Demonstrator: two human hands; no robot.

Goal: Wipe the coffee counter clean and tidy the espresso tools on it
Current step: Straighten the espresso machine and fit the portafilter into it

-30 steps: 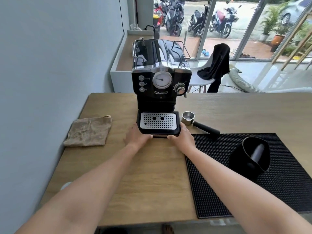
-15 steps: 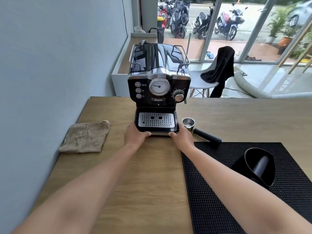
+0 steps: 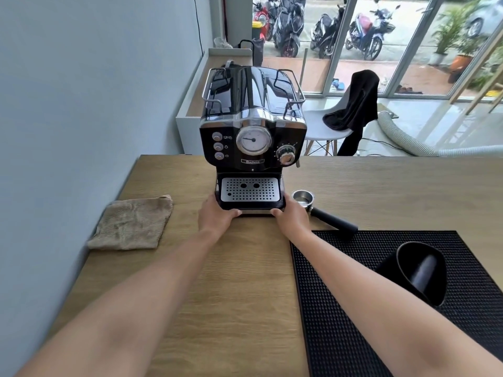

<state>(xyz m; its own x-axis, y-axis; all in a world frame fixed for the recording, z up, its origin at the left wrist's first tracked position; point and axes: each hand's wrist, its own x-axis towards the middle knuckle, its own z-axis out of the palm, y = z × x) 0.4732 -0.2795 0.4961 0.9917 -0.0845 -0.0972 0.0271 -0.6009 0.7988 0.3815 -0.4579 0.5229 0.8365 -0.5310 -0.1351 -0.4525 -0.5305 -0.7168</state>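
A black espresso machine (image 3: 253, 123) stands at the middle back of the wooden counter (image 3: 231, 281). My left hand (image 3: 216, 217) grips the left front corner of its drip tray base (image 3: 251, 204), and my right hand (image 3: 291, 217) grips the right front corner. A folded beige cloth (image 3: 132, 224) lies at the left by the wall. A portafilter (image 3: 321, 209) with a steel basket and black handle lies just right of the machine, close to my right hand. A black knock box (image 3: 419, 272) lies tilted on a black rubber mat (image 3: 353, 308) at the right.
A grey wall (image 3: 68, 131) runs along the counter's left edge. Behind the counter stand a white chair (image 3: 326, 126) with a black garment, a grey hose on the floor and glass doors with parked motorbikes outside.
The espresso machine has slid away from me toward the back of the counter with both hands on its base. The cloth, portafilter and knock box have stayed put.
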